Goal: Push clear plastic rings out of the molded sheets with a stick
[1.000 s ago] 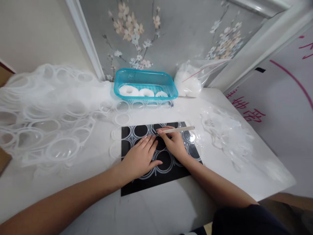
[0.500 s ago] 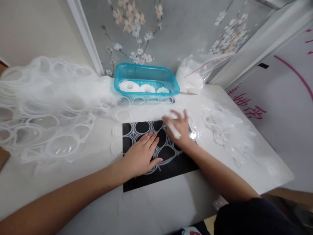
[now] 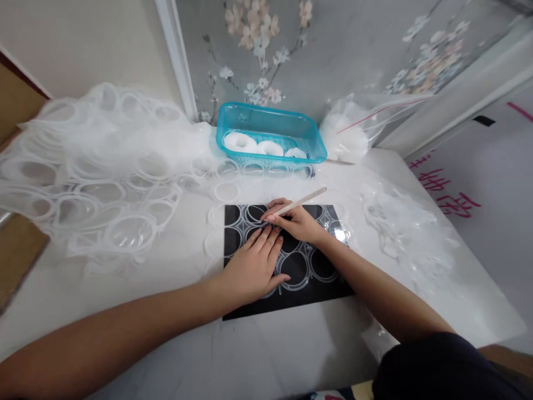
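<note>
A black mat [image 3: 291,300] lies in the middle of the white table [image 3: 258,361]. On it rests a clear plastic sheet of joined rings [image 3: 310,266]. My left hand [image 3: 254,265] lies flat on this sheet with fingers stretched out, pressing it down. My right hand [image 3: 296,223] is closed in a pinch on a thin pale wooden stick [image 3: 302,200]. The stick's tip touches the sheet just beyond my left fingertips, and its shaft slants up to the right.
A big heap of clear ring sheets [image 3: 95,178] covers the left of the table. A turquoise basket [image 3: 270,123] holding white ring-shaped pieces [image 3: 240,143] stands at the back. A plastic bag [image 3: 347,133] leans beside it. Crumpled clear plastic scraps [image 3: 408,233] lie at right.
My right hand swung out to the right half a second ago and has come back to the sheet with the stick. The left hand stayed flat. The camera shifted left.
</note>
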{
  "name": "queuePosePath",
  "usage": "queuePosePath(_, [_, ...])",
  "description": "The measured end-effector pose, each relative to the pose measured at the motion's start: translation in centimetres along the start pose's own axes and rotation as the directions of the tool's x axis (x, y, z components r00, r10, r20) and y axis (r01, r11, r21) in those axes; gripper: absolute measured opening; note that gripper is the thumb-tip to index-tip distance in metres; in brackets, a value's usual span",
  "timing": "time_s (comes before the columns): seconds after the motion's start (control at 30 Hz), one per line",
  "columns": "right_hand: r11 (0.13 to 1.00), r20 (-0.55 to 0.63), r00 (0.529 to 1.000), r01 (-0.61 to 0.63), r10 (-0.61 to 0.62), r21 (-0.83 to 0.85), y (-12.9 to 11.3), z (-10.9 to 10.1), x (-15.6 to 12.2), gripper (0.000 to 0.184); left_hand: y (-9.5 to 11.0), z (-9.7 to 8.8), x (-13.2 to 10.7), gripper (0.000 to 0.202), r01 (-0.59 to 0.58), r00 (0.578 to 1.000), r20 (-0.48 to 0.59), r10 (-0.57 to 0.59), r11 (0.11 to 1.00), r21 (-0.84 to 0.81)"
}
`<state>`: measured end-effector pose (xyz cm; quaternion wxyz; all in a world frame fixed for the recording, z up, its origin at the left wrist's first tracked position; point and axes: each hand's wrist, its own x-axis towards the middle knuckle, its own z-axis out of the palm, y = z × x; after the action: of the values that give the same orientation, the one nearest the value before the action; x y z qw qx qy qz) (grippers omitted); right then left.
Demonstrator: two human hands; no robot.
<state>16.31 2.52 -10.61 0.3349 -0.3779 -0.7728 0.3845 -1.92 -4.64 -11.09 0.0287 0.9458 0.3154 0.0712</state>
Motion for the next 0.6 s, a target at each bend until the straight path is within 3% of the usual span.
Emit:
queuePosePath(0.23, [0.997, 0.019, 1.000, 0.003, -0.002, -0.072, 0.3, -0.5, 0.0, 0.019, 0.0, 0.0, 0.0, 0.076, -0.011, 1.000, 0.014, 0.011, 1.000, -0.006])
queuePosePath(0.37, [0.975, -0.005, 0.998, 0.063, -0.065, -0.213, 0.0, 0.2, -1.0, 0.018, 0.2, 0.3, -0.1, 0.076, 0.006, 1.000, 0.018, -0.005, 0.999, -0.049])
queuePosePath(0.5, [0.831, 0.132, 0.944, 0.328, -0.301, -0.449, -0.3, -0.2, -1.3, 0.020, 0.5, 0.5, -0.2, 0.073, 0.047, 0.999, 0.016, -0.046, 0.993, -0.112])
queuePosePath(0.53, [0.791, 0.150, 0.935, 0.352, -0.321, -0.501, -0.3, -0.8, -0.8, 0.020, 0.5, 0.5, -0.2, 0.072, 0.054, 0.999, 0.017, -0.052, 0.991, -0.122])
queuePosePath(0.6, [0.754, 0.077, 0.956, 0.271, -0.283, -0.598, -0.2, -2.7, 1.1, 0.021, 0.5, 0.4, -0.2, 0.072, 0.051, 0.999, 0.018, -0.049, 0.990, -0.131])
